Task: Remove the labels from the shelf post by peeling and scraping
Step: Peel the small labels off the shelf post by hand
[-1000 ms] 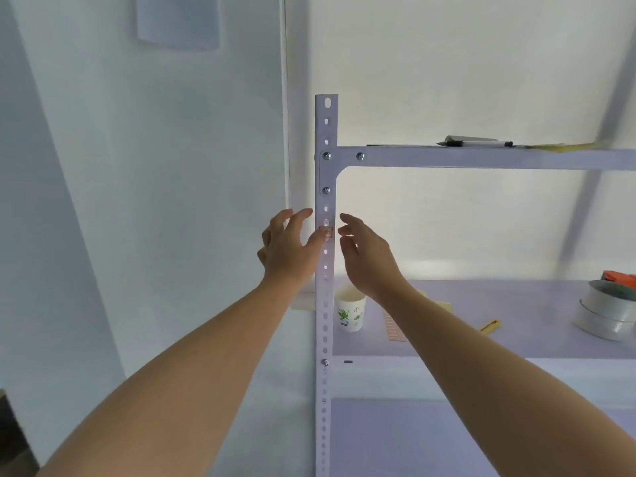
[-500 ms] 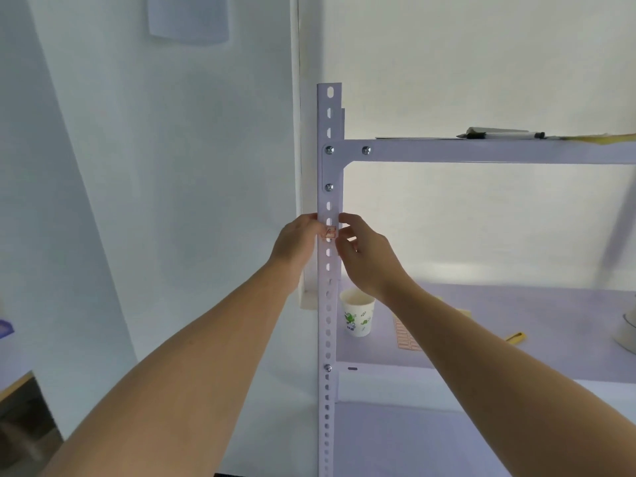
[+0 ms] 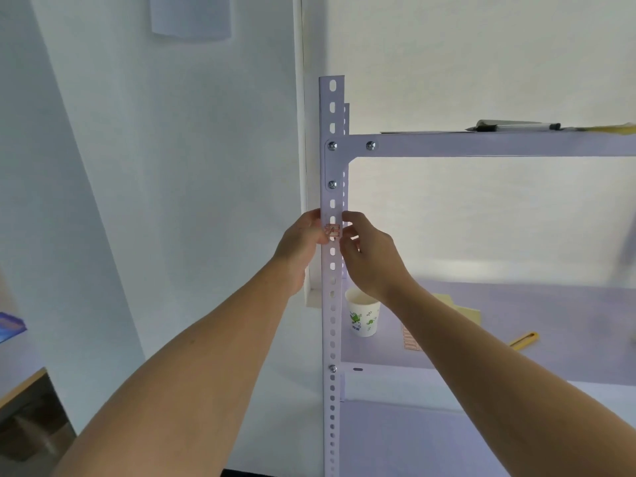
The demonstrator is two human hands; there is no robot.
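Label (image 3: 332,231): small, orange-printed, stuck on the front face of the shelf post (image 3: 332,304) and facing the camera.

Head view: a second ago both hands hovered with fingers spread. Now the left hand (image 3: 303,241) grips the post's left edge, fingers curled, and the right hand (image 3: 370,256) appears to pinch the label's right edge. Peeling is judged to be starting. The post's long axis is vertical; the label's own long axis cannot be told.
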